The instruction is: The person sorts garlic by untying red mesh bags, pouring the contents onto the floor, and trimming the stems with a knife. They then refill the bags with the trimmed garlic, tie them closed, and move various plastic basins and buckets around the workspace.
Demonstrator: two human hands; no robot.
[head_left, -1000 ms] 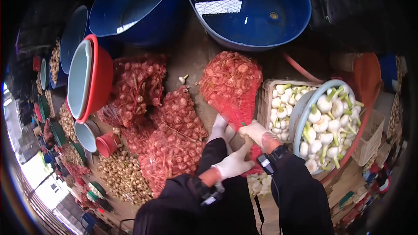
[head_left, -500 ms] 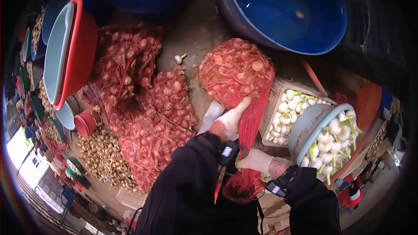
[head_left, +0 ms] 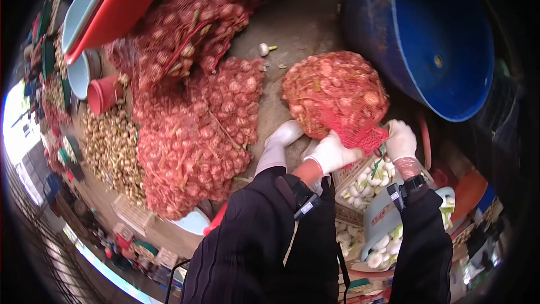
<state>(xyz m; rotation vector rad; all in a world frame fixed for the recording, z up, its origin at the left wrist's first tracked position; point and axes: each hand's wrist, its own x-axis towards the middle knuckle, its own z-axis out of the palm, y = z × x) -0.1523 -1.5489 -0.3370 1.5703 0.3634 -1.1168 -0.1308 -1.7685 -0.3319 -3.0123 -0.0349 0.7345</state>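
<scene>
A red mesh bag packed with garlic bulbs and loose skins stands on the floor in front of me. My left hand, in a white glove, is closed round the gathered mesh at the bag's near side. The gloved right hand pinches the far end of the mesh neck, to the right of the left hand. A green string hangs down by the right hand. Partly behind my right forearm, a grey-blue basin holds peeled white garlic with green stems.
Several filled red mesh bags lie to the left, beside loose garlic bulbs. A large blue tub stands at upper right. A crate of white garlic is below the bag. One bulb lies on the floor. My white boot is near the bag.
My right hand has moved up and forward, bringing the mesh neck toward the bag's body. The left hand has shifted right along the mesh. My view has turned.
</scene>
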